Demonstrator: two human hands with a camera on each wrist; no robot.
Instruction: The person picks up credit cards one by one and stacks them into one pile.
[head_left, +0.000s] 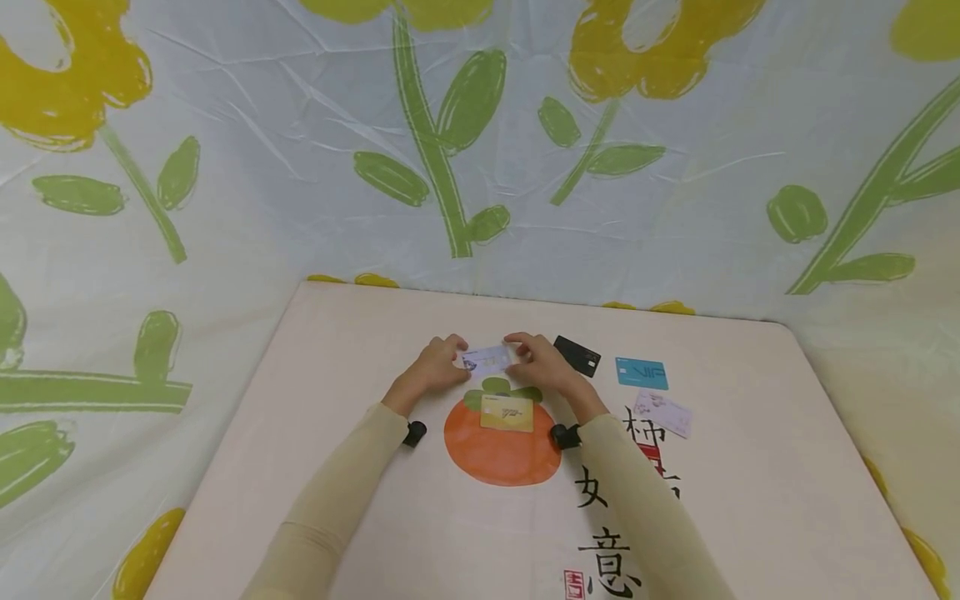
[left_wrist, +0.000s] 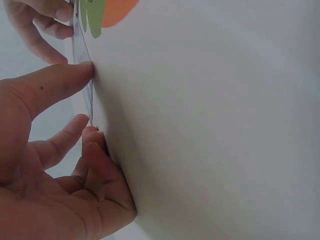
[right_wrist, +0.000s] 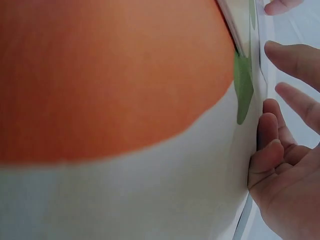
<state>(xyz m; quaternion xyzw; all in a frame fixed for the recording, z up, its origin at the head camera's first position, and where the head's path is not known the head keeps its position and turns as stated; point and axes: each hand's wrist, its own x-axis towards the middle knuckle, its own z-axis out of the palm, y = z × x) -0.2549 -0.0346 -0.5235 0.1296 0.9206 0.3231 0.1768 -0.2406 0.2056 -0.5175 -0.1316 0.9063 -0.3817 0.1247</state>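
Note:
A pale lilac-white card (head_left: pixel 486 361) with a small printed picture lies near the back middle of the table, between both hands. My left hand (head_left: pixel 441 363) pinches its left end, thumb (left_wrist: pixel 82 75) at the near edge and index fingertip toward the far corner. At the right end is my right hand (head_left: pixel 542 362), its thumb (right_wrist: pixel 280 52) and index finger extended beside the card, the other fingers bent and resting low at the table. Just in front, a gold card (head_left: pixel 507 413) lies on the printed orange persimmon (head_left: pixel 501 458).
Right of my right hand lie a black card (head_left: pixel 577 356), a blue card (head_left: pixel 642 373) and another lilac-white card (head_left: pixel 664 412). Black printed characters (head_left: pixel 609 562) run down the pale tablecloth (head_left: pixel 375 517). A flowered cloth (head_left: pixel 300 167) hangs behind the table.

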